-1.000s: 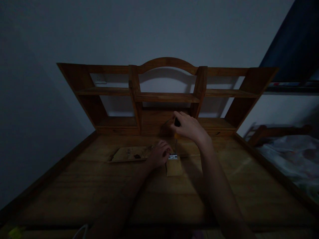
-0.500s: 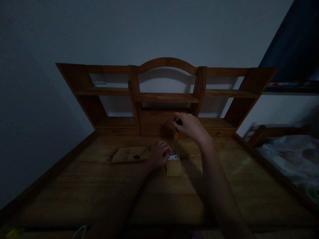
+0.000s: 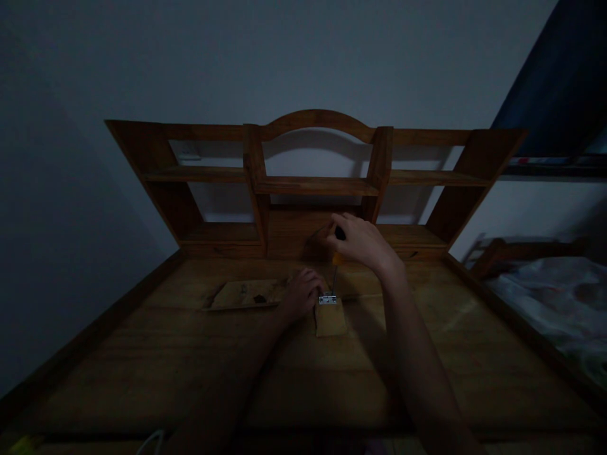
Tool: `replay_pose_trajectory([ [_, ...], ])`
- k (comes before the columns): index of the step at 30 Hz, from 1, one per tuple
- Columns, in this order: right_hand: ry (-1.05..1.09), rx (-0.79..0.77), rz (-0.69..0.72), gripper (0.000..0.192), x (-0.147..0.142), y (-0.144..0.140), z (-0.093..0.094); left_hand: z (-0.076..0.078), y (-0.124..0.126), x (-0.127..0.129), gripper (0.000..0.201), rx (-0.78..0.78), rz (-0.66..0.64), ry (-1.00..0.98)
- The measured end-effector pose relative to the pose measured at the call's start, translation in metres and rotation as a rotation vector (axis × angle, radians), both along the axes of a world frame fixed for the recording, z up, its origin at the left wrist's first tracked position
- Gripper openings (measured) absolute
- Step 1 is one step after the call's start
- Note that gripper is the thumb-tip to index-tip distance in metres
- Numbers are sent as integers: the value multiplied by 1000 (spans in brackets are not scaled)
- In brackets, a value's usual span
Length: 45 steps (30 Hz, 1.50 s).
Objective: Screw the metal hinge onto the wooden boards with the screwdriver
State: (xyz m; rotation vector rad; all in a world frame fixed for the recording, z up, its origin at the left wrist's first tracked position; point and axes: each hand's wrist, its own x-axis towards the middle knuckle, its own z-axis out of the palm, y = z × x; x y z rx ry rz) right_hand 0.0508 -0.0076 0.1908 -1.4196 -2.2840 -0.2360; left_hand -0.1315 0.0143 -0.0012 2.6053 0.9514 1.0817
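Observation:
My right hand point(image 3: 359, 241) is closed around the black and yellow handle of a screwdriver point(image 3: 334, 278), held upright. Its shaft points down to the far side of a small silver metal hinge point(image 3: 327, 299). The hinge lies at the far edge of a small light-brown block point(image 3: 331, 319) on the wooden desk. My left hand point(image 3: 301, 294) rests just left of the hinge, fingers curled, with the fingertips at its left edge. What those fingertips pinch is too dark and small to make out. A flat, stained brown board point(image 3: 246, 294) lies left of my left hand.
A wooden shelf unit point(image 3: 317, 185) with several compartments stands along the back of the desk point(image 3: 190, 366). Raised wooden edges run along both sides. A white cable point(image 3: 152, 439) shows at the front left. Clear plastic covering point(image 3: 554, 297) lies beyond the right edge.
My right hand and the screwdriver have shifted very slightly, the fingers turning a little on the handle. My left hand stays beside the hinge.

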Motion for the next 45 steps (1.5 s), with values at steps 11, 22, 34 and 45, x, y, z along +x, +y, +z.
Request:
replay_pose_trajectory([
  [11,4,11,-4,23,1,3,-1,-3,2,0,23,-2,32,8],
  [22,-2,12,-5,28,1,3,-1,-4,1,1,25,0,13,-25],
  [34,5,-15,-11,28,0,1,-1,-2,-1,1,24,-13,29,-2],
  [45,39,-42,57,22,-2,-3,3,-1,1,0,24,-21,-3,-11],
])
